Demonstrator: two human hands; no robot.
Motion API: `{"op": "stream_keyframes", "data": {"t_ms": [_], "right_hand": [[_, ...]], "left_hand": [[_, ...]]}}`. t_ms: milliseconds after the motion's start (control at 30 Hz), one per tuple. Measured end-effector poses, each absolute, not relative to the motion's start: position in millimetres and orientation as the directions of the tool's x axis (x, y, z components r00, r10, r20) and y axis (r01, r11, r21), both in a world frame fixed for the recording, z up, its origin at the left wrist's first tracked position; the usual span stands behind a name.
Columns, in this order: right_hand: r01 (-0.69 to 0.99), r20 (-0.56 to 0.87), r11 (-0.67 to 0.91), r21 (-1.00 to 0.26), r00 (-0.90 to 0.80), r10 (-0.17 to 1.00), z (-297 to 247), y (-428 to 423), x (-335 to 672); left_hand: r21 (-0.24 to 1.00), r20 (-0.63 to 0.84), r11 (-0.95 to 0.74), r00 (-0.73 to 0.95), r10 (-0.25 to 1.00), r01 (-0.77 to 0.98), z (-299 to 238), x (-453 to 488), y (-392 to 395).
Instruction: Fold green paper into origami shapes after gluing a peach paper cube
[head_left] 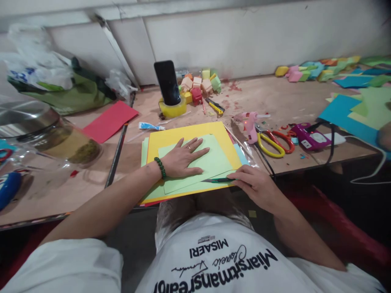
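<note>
My left hand (183,158) lies flat with fingers spread on a light green paper sheet (210,160), pressing it onto a stack of yellow and other coloured sheets (195,132) at the table's front edge. My right hand (255,185) is closed around a green-handled cutter knife (218,180), whose blade lies along the near edge of the green sheet. A dark green bead bracelet (160,167) sits on my left wrist.
Right of the stack lie a pink glue gun (251,125), yellow and orange scissors (275,143) and a purple device (308,137). Behind are a phone propped in a yellow tape roll (169,91), small paper cubes (200,85), a glue tube (149,126), red paper (110,120). A glass jar (45,132) stands left.
</note>
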State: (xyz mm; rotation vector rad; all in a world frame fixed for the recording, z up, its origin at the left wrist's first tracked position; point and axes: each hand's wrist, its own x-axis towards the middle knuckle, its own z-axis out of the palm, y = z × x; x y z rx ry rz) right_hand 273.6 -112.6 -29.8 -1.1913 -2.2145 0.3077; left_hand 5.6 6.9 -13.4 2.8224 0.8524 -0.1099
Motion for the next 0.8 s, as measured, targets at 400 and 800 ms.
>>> {"op": "stream_keyframes", "data": {"t_ms": [400,800], "right_hand": [[0.681,0.376,0.535,-0.5,-0.386,0.843,-34.2,-116.2,270.2],[0.745,0.41,0.555,-0.371,-0.405,0.817,-37.6,-122.5,256.3]], "left_hand": [[0.16,-0.106,-0.818,0.834,0.542,0.552,-4.1,-11.9,0.1],[0.144,-0.148,-0.784,0.797,0.586,0.603,-12.0,-37.3,-12.0]]}}
